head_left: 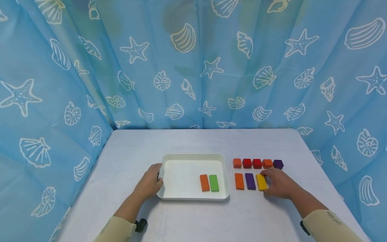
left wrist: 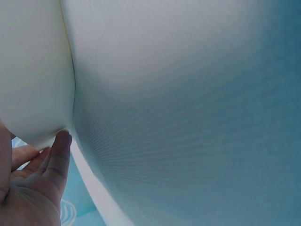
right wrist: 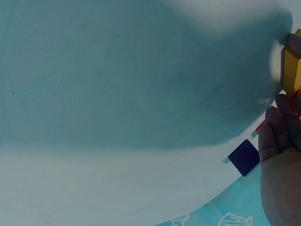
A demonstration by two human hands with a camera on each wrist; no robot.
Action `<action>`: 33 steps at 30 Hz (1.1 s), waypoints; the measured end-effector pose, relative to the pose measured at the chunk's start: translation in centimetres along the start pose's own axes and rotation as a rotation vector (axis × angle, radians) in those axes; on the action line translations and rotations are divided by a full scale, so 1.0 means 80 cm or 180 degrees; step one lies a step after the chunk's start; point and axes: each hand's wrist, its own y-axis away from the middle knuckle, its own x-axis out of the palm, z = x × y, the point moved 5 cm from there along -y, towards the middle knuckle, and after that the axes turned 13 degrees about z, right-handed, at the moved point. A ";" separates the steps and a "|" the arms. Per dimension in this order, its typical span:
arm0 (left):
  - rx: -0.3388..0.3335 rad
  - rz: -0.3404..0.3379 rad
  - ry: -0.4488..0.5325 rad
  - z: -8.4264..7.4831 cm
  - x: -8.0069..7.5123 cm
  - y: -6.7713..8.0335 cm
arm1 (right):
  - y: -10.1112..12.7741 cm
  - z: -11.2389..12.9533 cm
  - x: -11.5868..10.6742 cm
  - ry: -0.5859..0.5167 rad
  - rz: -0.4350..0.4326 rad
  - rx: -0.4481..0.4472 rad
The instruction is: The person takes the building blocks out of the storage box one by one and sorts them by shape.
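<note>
At the left side of a white tray (head_left: 181,197), my left hand (head_left: 150,182) holds the rim between thumb and fingers. In the left wrist view, fingertips (left wrist: 63,139) of that hand meet the tray's edge. An orange block (head_left: 204,183) and a green block (head_left: 214,183) lie side by side inside the tray, toward its right. My right hand (head_left: 279,183) pinches a yellow block (head_left: 261,182) by its ends, at the right of a purple block (head_left: 250,181) and another orange block (head_left: 239,181). The right wrist view catches only part of the yellow block (right wrist: 290,70).
Behind the right-hand blocks runs a row of cubes: orange-red (head_left: 237,163), two red (head_left: 247,163), orange (head_left: 267,163) and purple (head_left: 278,164). A white cloth covers the table (head_left: 193,222). Blue shell-patterned curtains (head_left: 193,84) stand at the back and sides.
</note>
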 end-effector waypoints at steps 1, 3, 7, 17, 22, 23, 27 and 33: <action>0.0002 -0.0006 0.0001 0.000 0.000 0.000 | 0.000 0.000 0.000 0.0010 0.0000 -0.0008; 0.0011 -0.0016 0.0005 0.000 -0.001 0.001 | 0.000 0.000 -0.001 0.0034 -0.0003 -0.0026; 0.0027 -0.0026 -0.0001 0.000 -0.001 0.002 | 0.001 0.002 -0.003 0.0045 -0.0008 -0.0054; 0.0101 -0.0015 0.0025 -0.002 -0.001 0.001 | 0.002 0.007 -0.006 -0.0025 -0.0087 -0.0094; 0.0093 0.0003 0.0026 -0.001 -0.001 0.001 | -0.003 0.019 -0.008 0.0043 -0.0115 -0.0157; 0.0088 0.0009 0.0020 -0.001 -0.001 0.001 | -0.004 0.023 -0.009 0.0033 -0.0114 -0.0167; 0.0075 0.0011 -0.0004 -0.001 -0.001 0.002 | -0.010 0.042 -0.014 -0.0067 -0.0077 -0.0223; 0.0073 -0.0010 -0.0023 -0.001 0.000 0.003 | -0.026 0.082 -0.019 -0.0073 -0.0015 -0.0226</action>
